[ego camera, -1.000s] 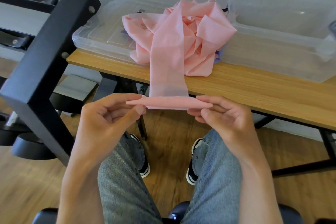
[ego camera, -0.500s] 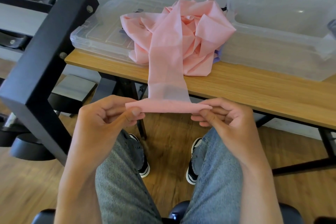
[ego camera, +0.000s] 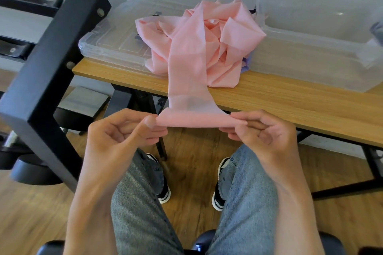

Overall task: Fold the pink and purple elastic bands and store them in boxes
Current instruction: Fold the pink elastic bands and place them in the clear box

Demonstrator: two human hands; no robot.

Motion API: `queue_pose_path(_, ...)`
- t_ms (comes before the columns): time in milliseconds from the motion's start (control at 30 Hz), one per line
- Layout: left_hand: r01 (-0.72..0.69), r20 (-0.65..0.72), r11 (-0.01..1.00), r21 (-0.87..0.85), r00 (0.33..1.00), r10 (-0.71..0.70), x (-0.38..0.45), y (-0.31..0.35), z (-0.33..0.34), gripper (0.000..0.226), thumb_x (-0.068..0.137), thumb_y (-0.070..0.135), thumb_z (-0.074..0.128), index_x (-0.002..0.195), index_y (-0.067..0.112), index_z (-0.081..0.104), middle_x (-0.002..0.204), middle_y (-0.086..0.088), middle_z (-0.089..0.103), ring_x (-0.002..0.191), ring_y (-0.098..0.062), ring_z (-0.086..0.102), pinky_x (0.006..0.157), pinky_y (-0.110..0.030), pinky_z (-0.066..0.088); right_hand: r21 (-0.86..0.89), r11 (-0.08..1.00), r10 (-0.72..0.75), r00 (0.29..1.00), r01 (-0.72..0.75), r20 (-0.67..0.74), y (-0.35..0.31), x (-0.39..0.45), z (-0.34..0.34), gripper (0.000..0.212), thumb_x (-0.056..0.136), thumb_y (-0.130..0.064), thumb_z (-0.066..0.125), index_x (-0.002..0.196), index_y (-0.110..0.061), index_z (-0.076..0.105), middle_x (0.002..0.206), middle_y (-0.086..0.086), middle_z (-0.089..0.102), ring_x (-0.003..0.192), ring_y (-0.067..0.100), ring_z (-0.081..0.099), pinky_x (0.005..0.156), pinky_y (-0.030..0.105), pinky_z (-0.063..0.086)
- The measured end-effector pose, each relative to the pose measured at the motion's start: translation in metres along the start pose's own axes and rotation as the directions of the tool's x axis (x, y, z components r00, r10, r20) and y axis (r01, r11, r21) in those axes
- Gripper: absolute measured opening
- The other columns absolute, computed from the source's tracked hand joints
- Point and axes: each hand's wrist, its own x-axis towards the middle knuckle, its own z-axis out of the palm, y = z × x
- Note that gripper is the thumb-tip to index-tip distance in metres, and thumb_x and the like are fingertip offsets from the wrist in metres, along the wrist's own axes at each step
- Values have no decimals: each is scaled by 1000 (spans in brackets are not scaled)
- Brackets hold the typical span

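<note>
Bare forearms, blue jeans (ego camera: 246, 203), and black-and-white sneakers (ego camera: 219, 196).

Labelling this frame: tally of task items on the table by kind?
Pink band: 1, one end pinched by the left hand and right hand
Purple band: 1, only a sliver shows under the pink
Clear box: 1
Clear lid: 1, flat, left of the pile
Total: 4

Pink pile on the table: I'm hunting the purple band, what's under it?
A bit of purple band peeks from under the pink band, beside the box. The rest is covered.
</note>
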Motion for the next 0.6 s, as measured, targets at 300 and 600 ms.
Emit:
queue_pose_path(300, -51, 69, 988, 144, 997, 41, 3, -1, -6, 35, 80, 14, 74, 115, 17, 70, 95, 2, 81, 84, -17, 79, 75, -25, 63, -132, 991, 16, 1000, -17, -15, 4, 4, 0, 31, 89, -11, 71, 118, -21, 73, 107, -7, 80, 100, 15, 77, 85, 32, 63)
queue_pose_path(600, 11, 87, 992, 129, 996, -23, 5, -7, -4, 25, 79, 19, 71, 103, 12, 74, 81, -6, 79, 72, -22, 77, 68, -28, 64, -190, 981, -29, 1000, 29, 6, 2, 0, -2, 11, 94, -6, 69, 102, -12, 73, 77, 7, 77, 69, 23, 77, 67, 34, 63)
